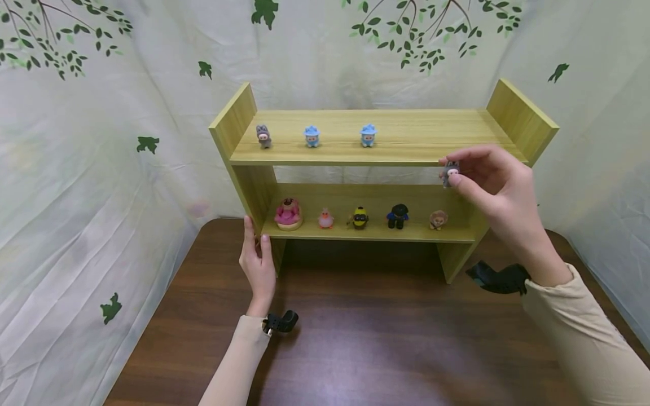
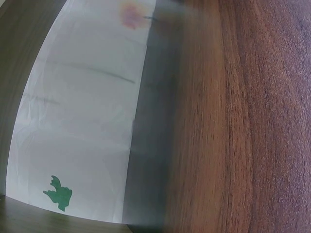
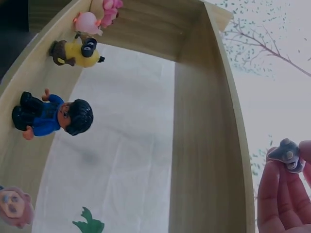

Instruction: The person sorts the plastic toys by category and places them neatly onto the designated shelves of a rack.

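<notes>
At the front edge of the upper board of the wooden shelf [image 1: 386, 138], near its right end, our right hand [image 1: 495, 183] pinches a small grey figurine [image 1: 449, 171] between thumb and fingertips. Our left hand [image 1: 258, 262] rests with straight fingers against the shelf's left upright, on the table [image 1: 355, 338]. Five toy figures stand along the lower board, three on top.

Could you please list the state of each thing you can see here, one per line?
Right hand: raised at the top shelf's front edge, pinching a grey figurine.
Grey figurine: held in the air, off the shelf.
Left hand: open, flat against the shelf unit's left leg.
Shelf unit: upright on the table.
Two blue figurines: standing on the top shelf.
Dark-haired figurine: standing on the lower shelf.
</notes>
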Demonstrator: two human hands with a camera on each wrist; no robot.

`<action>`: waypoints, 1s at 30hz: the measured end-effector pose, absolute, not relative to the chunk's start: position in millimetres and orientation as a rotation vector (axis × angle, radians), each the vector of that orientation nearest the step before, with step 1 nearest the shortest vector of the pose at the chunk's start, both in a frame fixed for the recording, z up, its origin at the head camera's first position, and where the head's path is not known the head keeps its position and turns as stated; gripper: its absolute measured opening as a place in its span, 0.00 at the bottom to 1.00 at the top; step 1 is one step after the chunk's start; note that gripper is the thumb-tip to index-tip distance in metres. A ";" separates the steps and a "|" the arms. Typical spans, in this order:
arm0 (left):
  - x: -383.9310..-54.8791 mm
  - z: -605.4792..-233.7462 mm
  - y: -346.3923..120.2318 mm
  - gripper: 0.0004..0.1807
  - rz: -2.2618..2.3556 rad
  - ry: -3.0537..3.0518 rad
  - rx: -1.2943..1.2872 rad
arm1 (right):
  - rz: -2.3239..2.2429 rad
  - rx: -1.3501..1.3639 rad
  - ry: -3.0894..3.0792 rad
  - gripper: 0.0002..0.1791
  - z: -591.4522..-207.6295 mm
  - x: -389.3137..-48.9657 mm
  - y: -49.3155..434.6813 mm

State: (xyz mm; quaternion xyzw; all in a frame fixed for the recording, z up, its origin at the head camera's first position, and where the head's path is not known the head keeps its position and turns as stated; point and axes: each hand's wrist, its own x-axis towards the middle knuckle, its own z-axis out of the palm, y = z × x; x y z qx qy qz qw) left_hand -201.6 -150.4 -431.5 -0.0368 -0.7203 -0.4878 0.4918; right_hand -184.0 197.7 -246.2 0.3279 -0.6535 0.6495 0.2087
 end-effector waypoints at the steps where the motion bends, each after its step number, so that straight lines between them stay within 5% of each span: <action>1: -201.5 -431.3 -150.5 0.32 -1.185 -1.749 -0.090 | 1.808 0.912 -1.816 0.13 -245.0 -184.7 197.5; 30: -200.2 -430.9 -150.6 0.31 -1.193 -1.756 -0.079 | 1.537 0.672 -2.030 0.12 -214.3 -220.0 197.6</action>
